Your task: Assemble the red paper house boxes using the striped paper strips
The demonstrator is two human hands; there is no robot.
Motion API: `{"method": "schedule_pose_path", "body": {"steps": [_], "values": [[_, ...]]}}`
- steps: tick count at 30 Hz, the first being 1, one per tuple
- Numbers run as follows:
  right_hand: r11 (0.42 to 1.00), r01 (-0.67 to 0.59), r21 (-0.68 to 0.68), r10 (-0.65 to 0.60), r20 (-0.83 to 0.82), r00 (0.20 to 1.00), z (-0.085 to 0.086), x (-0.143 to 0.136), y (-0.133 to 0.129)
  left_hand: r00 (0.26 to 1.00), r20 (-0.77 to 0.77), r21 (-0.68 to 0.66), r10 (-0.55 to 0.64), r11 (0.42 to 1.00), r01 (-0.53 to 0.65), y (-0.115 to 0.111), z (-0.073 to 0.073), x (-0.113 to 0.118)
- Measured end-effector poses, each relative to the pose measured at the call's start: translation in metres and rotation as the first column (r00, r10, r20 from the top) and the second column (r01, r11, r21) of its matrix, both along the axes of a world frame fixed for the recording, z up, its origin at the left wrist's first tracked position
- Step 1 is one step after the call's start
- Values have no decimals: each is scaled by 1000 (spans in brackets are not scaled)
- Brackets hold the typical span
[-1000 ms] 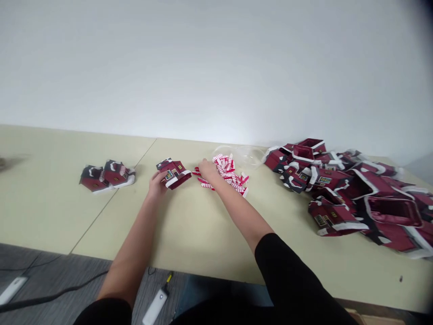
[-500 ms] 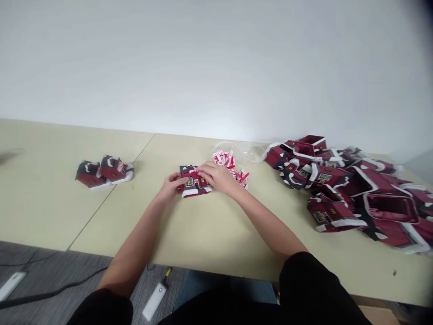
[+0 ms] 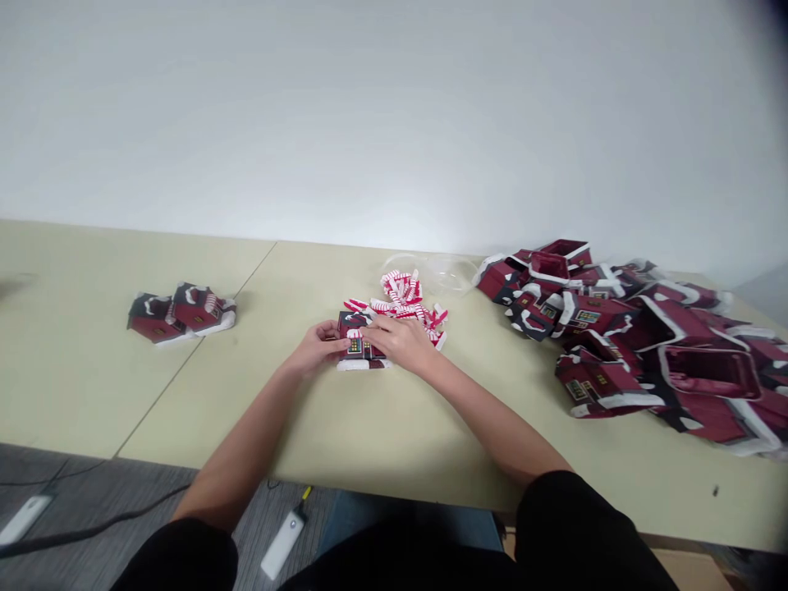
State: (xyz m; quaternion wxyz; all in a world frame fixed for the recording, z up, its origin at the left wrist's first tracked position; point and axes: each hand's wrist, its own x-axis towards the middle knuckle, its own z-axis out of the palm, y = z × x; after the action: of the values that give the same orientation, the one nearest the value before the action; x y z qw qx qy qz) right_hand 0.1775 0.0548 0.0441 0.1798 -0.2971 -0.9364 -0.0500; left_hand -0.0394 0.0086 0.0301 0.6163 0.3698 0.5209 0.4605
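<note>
Head view: the right hand [image 3: 403, 341] partly hides the red house [image 3: 357, 348].

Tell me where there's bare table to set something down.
Bare table shows between the two houses at left and the left hand, between the forearms toward the near edge, and between the striped strips and the house pile at right. Crowded: around the held house, with strips and clear plastic beyond, and across the pile.

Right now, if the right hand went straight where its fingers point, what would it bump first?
Probably the striped bit against the red house, then the left hand, though depth is unclear.
</note>
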Motion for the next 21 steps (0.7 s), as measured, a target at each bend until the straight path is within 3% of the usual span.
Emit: {"method": "schedule_pose_path", "body": {"steps": [11,21], "values": [[996,13,87,-22,100,995,17,-2,-12,999,-44,39,-9,999,11,0,1,3],[993,9,118,-18,76,997,18,-4,-14,999,-25,50,19,999,-18,-1,3,5]]}}
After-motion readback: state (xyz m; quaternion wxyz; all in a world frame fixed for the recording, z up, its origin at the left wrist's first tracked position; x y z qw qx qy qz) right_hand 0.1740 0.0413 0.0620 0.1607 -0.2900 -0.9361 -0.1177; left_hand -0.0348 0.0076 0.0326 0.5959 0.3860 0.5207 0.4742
